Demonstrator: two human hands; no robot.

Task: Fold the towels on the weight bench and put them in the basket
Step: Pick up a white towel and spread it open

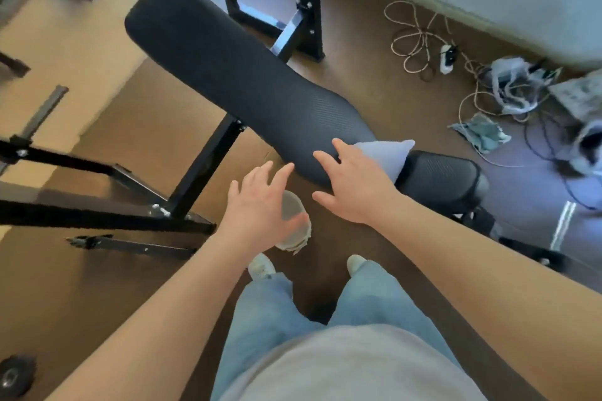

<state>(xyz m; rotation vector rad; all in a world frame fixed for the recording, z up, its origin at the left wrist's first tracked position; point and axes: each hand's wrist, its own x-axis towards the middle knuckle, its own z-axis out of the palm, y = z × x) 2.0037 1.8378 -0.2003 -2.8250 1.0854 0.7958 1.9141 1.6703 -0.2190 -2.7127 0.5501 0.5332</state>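
The tabletop (pixel 228 62) is a black padded weight bench. Its long back pad runs from upper left down to a shorter seat pad (pixel 443 179) at right. A pale blue towel (pixel 387 153) lies where the two pads meet, one corner sticking out. The bench stands on a brown floor (pixel 97 286), which also carries a pale round basket (pixel 301 203) just beside the bench, tangled cables (pixel 413 39), a crumpled teal cloth (pixel 482 137) and a dark weight plate (pixel 13 374).

Tangled cables (pixel 411 52), white power strip (pixel 447 57) among them, black weight plate (pixel 14 374) at bottom left
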